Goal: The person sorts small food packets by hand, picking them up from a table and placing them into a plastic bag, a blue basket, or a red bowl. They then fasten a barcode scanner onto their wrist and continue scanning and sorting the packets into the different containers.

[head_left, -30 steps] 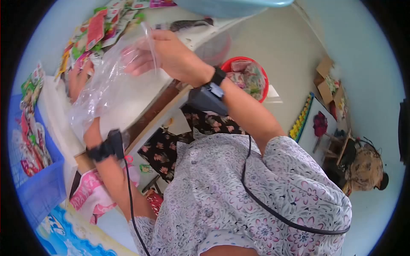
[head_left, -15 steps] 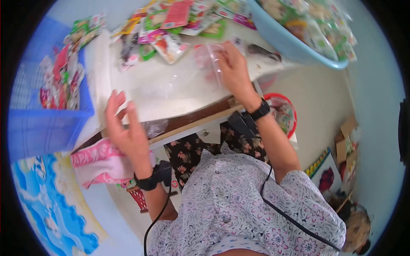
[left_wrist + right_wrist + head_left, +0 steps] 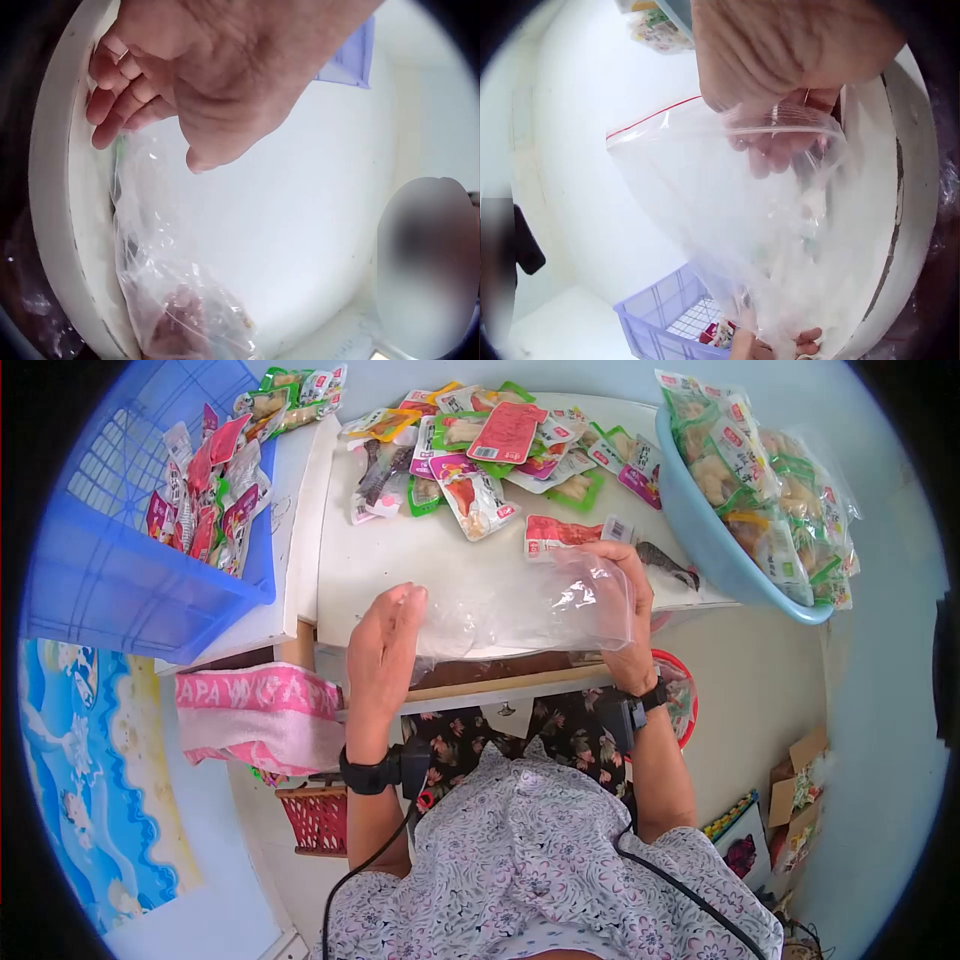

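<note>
A clear plastic zip bag (image 3: 560, 605) stretches between the two hands above the white table. The right hand (image 3: 622, 610) is at the bag's mouth, its fingers inside the plastic. In the right wrist view the bag's zip edge (image 3: 780, 131) crosses over those loosely bent fingers. Toward the other end of the bag is the left hand (image 3: 385, 645), fingers together and gently bent. The left wrist view shows its thumb standing apart and its fingertips (image 3: 105, 135) right at the bag's edge. No food packet shows inside the bag.
Several sealed food packets (image 3: 470, 490) lie piled at the table's back, with a red packet (image 3: 570, 535) nearer the right hand. A blue basin (image 3: 680, 540) of filled bags stands right, a blue basket (image 3: 215, 600) with packets left. Below is an open drawer (image 3: 480, 690).
The left hand has come back from the far left to the bag's end. The right hand has stayed in the bag's mouth, and the bag now hangs over the table's front.
</note>
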`<move>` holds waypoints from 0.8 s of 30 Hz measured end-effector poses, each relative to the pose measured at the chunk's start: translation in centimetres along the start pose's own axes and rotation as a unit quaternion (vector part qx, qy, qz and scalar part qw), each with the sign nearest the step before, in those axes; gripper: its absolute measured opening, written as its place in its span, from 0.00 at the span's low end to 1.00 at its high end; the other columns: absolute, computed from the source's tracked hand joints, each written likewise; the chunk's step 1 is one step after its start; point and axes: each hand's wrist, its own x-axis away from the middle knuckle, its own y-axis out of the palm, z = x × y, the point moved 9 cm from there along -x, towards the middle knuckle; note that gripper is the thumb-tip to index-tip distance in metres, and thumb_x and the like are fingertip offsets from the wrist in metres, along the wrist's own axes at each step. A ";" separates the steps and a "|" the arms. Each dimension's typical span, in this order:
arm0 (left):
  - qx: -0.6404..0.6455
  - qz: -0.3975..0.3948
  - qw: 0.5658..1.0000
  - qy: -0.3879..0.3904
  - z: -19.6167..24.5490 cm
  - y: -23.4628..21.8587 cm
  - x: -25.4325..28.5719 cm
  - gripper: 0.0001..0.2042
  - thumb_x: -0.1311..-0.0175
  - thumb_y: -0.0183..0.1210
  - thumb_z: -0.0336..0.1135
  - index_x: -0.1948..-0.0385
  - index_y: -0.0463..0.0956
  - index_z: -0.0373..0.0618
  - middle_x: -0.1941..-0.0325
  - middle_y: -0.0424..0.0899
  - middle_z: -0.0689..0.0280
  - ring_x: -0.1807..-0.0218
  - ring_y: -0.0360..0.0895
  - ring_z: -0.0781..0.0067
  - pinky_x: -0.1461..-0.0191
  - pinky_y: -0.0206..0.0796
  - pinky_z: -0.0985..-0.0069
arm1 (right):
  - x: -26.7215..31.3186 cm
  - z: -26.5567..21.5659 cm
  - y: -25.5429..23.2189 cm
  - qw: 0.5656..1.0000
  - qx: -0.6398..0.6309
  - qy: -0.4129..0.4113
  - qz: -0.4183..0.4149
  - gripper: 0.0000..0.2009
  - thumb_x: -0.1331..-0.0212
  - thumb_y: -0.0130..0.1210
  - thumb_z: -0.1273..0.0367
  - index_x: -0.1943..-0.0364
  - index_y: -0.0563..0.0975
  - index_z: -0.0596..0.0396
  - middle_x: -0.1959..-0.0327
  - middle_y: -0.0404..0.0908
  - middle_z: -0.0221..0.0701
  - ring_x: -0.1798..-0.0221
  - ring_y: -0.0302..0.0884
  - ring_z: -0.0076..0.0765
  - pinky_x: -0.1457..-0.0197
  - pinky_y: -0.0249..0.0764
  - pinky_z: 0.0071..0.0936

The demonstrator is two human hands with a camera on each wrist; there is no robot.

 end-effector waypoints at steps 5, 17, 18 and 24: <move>0.253 -0.045 0.966 -0.013 -0.9 1.5 0.8 0.19 0.33 0.66 0.29 0.42 0.77 0.39 0.61 0.80 0.71 0.60 0.75 0.84 0.57 0.67 0.84 | 0.3 0.1 0.4 0.999 -0.030 0.012 -0.015 0.14 0.24 0.53 0.67 0.41 0.75 0.57 0.43 0.83 0.36 0.44 0.81 0.30 0.39 0.76 0.30; 0.394 0.033 0.915 0.075 2.6 -1.3 2.7 0.33 0.32 0.58 0.21 0.24 0.60 0.44 0.28 0.69 0.59 0.53 0.74 0.81 0.47 0.70 0.79 | 3.3 0.3 3.4 0.963 -0.150 0.200 -0.104 0.21 0.26 0.55 0.63 0.34 0.72 0.55 0.49 0.84 0.38 0.50 0.84 0.37 0.43 0.79 0.36; 0.375 0.034 0.922 0.088 3.0 -1.3 3.0 0.33 0.31 0.58 0.22 0.24 0.60 0.43 0.26 0.68 0.58 0.53 0.74 0.80 0.47 0.70 0.78 | 3.3 0.2 3.2 0.970 -0.090 0.211 -0.083 0.19 0.27 0.56 0.63 0.37 0.74 0.55 0.54 0.84 0.36 0.54 0.83 0.34 0.48 0.79 0.33; 0.384 0.007 0.916 -0.118 -1.9 0.3 2.1 0.18 0.24 0.57 0.33 0.36 0.74 0.40 0.46 0.83 0.62 0.65 0.72 0.86 0.60 0.69 0.82 | 2.6 -2.3 4.0 0.987 0.120 0.106 0.001 0.08 0.29 0.60 0.66 0.56 0.82 0.57 0.71 0.83 0.25 0.70 0.73 0.15 0.67 0.69 0.18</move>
